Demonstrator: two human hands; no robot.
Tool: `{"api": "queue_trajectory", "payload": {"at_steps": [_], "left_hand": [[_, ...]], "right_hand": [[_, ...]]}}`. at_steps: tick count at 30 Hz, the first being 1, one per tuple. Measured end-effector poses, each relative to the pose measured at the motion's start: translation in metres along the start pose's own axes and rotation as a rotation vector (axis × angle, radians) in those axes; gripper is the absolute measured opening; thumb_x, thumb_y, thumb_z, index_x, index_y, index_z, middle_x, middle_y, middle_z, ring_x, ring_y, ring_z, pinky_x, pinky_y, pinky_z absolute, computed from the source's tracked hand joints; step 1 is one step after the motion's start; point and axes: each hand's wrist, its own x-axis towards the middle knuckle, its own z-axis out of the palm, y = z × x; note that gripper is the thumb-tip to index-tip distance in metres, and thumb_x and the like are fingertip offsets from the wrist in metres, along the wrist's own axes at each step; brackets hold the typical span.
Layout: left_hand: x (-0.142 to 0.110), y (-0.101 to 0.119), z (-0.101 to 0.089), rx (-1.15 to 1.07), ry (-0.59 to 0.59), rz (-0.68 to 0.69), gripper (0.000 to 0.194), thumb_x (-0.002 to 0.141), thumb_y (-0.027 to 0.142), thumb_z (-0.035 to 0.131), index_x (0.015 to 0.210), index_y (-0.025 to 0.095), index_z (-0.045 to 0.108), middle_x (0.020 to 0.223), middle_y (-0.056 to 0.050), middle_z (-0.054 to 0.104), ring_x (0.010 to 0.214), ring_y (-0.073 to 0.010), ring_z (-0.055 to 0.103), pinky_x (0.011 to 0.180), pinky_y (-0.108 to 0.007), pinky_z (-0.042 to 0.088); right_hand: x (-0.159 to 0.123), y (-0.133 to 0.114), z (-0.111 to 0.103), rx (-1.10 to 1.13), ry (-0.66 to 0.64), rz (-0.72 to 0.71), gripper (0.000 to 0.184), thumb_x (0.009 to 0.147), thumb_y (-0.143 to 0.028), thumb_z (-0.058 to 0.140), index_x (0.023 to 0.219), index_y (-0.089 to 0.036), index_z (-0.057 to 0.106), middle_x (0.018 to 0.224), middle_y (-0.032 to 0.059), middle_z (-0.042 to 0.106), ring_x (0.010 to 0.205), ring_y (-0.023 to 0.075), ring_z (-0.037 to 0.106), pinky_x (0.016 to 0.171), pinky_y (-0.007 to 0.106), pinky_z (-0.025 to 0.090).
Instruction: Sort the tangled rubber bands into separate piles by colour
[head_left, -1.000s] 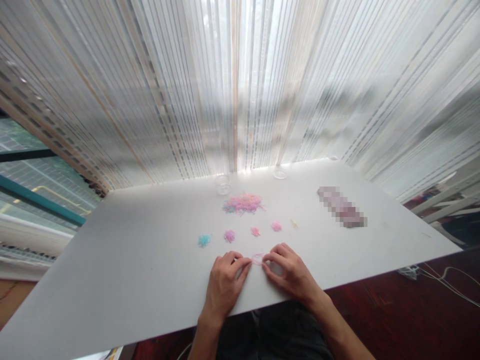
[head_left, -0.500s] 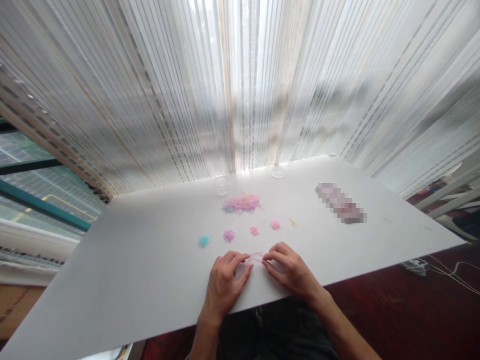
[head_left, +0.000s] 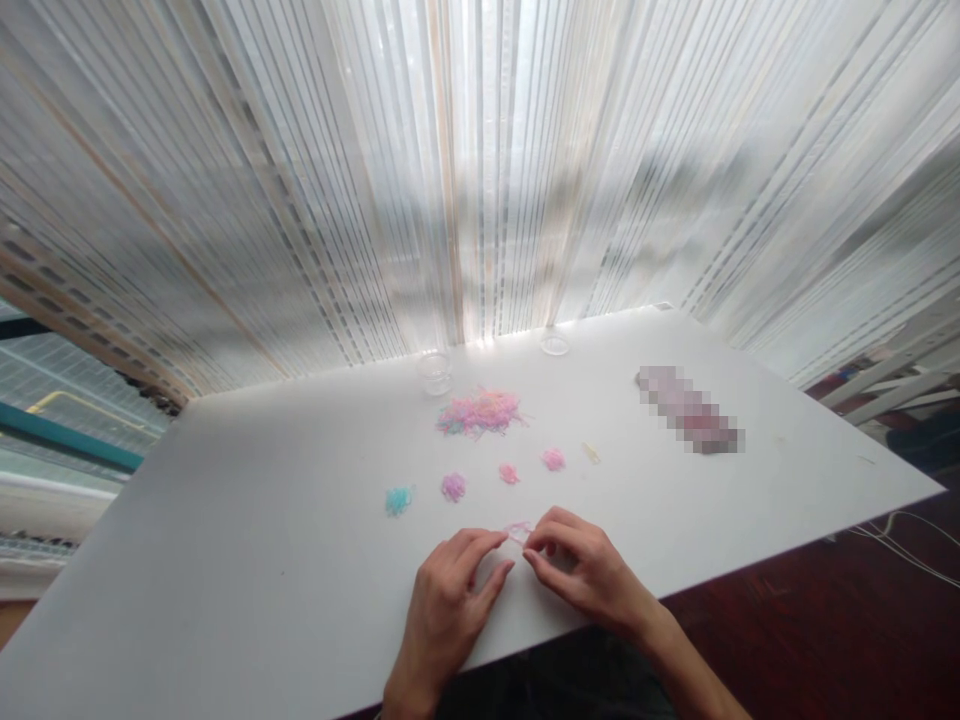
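Note:
A few pale pink rubber bands (head_left: 517, 530) lie loosely on the white table between my two hands. My left hand (head_left: 454, 595) rests at their left, its thumb and index finger apart with nothing visible between them. At their right edge, my right hand (head_left: 581, 570) has thumb and index fingertip pinched together; what is in the pinch is too small to make out. Beyond the hands runs a row of small heaps: turquoise bands (head_left: 399, 500), purple bands (head_left: 454, 487), coral bands (head_left: 508, 474), pink bands (head_left: 553, 459) and a few yellow bands (head_left: 591, 453).
A larger mixed pile of bands (head_left: 481, 412) lies behind the row. Farther back are a clear round container (head_left: 436, 374) and a clear lid (head_left: 555, 345). A blurred-out pinkish object (head_left: 688, 408) lies at the right. Striped curtains (head_left: 480, 180) hang along the table's (head_left: 247, 500) back edge.
My left thumb and index finger have drawn slightly away from the pink bands. The right hand keeps its pinch beside them. The view has shifted a little.

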Motion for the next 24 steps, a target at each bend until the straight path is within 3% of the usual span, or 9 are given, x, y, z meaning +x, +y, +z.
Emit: {"api": "queue_trajectory", "payload": {"at_steps": [9, 12, 16, 24], "left_hand": [[-0.0003, 0.0005, 0.0003, -0.008, 0.005, 0.019, 0.015, 0.104, 0.026, 0.058, 0.104, 0.023, 0.073, 0.092, -0.006, 0.076, 0.080, -0.0189, 0.072, 0.071, -0.030, 0.058], [0.0000, 0.0014, -0.0002, -0.012, 0.007, 0.013, 0.014, 0.103, 0.026, 0.060, 0.103, 0.023, 0.073, 0.092, -0.005, 0.076, 0.081, -0.0190, 0.072, 0.071, -0.030, 0.057], [0.0002, 0.0026, -0.0005, -0.006, 0.005, 0.011, 0.015, 0.104, 0.027, 0.059, 0.102, 0.023, 0.073, 0.091, -0.005, 0.076, 0.080, -0.0186, 0.072, 0.069, -0.029, 0.057], [-0.0011, 0.0021, 0.0005, 0.003, 0.013, 0.035, 0.011, 0.102, 0.025, 0.062, 0.102, 0.023, 0.072, 0.091, -0.004, 0.076, 0.079, -0.0191, 0.070, 0.071, -0.031, 0.056]], "right_hand": [[-0.0003, 0.0002, -0.0021, 0.006, -0.028, -0.008, 0.012, 0.098, -0.023, 0.062, 0.091, -0.022, 0.071, 0.083, 0.0031, 0.065, 0.074, 0.0149, 0.063, 0.070, 0.026, 0.054], [-0.0010, 0.0007, -0.0020, 0.009, -0.027, -0.021, 0.007, 0.096, -0.024, 0.065, 0.098, -0.022, 0.071, 0.088, 0.0038, 0.067, 0.076, 0.0154, 0.064, 0.071, 0.027, 0.056], [-0.0021, 0.0020, -0.0014, 0.018, -0.029, -0.040, 0.014, 0.093, -0.023, 0.069, 0.107, -0.022, 0.071, 0.094, 0.0045, 0.068, 0.077, 0.0151, 0.064, 0.071, 0.026, 0.057], [-0.0024, 0.0044, 0.0004, -0.012, -0.016, -0.071, 0.008, 0.096, -0.018, 0.066, 0.099, -0.022, 0.073, 0.089, 0.0034, 0.067, 0.077, 0.0148, 0.066, 0.071, 0.025, 0.055]]}}
